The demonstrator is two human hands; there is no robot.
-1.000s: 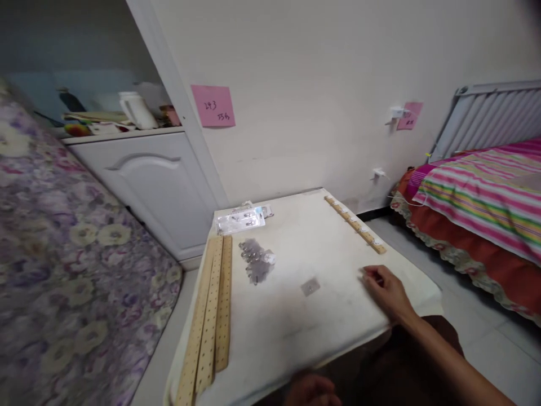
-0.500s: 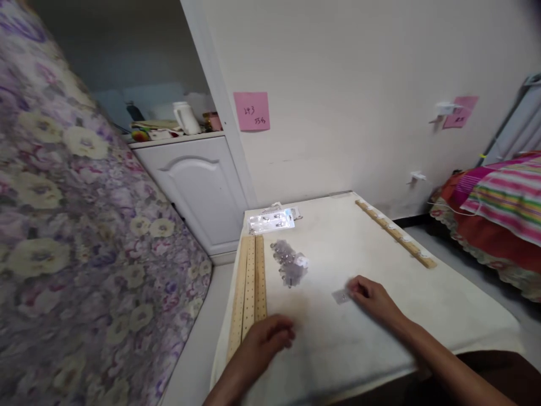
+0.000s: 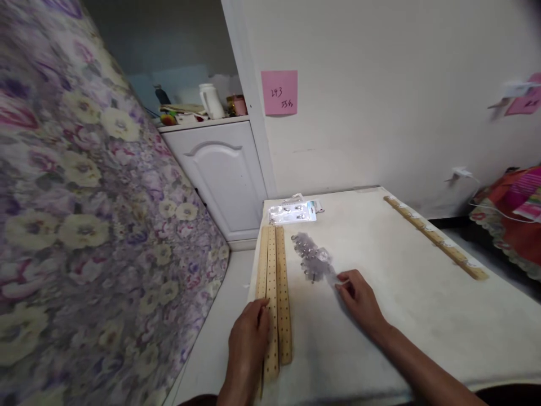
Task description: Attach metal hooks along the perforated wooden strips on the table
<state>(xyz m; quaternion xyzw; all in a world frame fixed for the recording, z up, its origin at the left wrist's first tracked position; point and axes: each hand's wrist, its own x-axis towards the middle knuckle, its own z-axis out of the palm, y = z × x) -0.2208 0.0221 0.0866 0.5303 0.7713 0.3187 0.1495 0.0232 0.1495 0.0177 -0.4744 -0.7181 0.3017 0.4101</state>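
Observation:
My right hand point(image 3: 359, 296) is closed, its thumb and fingers pinching a small clear plastic bag point(image 3: 331, 277). That bag reaches the near right edge of a pile of small clear bags point(image 3: 310, 256) with shiny metal pieces in them. On the left, my left hand point(image 3: 248, 338) lies over the leftmost of several perforated wooden strips point(image 3: 272, 282), fingers curled at it. The strips lie side by side, lengthwise along the table's left edge. Part of the leftmost strip is hidden under the hand.
Clear packaging point(image 3: 291, 213) with metal pieces lies at the table's back left. A wooden strip with small white pieces point(image 3: 435, 237) runs along the right edge. The white-covered table point(image 3: 359, 225) meets the wall behind; a floral curtain point(image 3: 127, 225) hangs at left.
My right hand has carried the small plastic bag left and away from me to the pile. My left hand has moved onto the leftmost wooden strip. The view has turned left.

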